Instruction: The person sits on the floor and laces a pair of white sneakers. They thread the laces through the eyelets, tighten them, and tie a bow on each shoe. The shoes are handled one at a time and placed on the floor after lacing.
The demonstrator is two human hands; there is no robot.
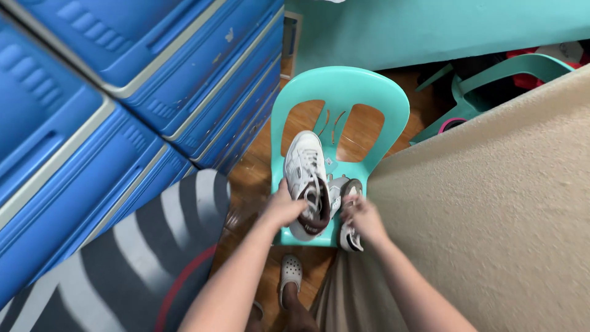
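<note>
My left hand grips the heel end of the white lace-up leather sneaker lying toe-away on the turquoise plastic chair, while my right hand pinches the second white sneaker just beside it.

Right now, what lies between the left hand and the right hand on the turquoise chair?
In the head view, a white sneaker lies between the left hand and the right hand, resting on the turquoise chair; the left hand grips it.
</note>
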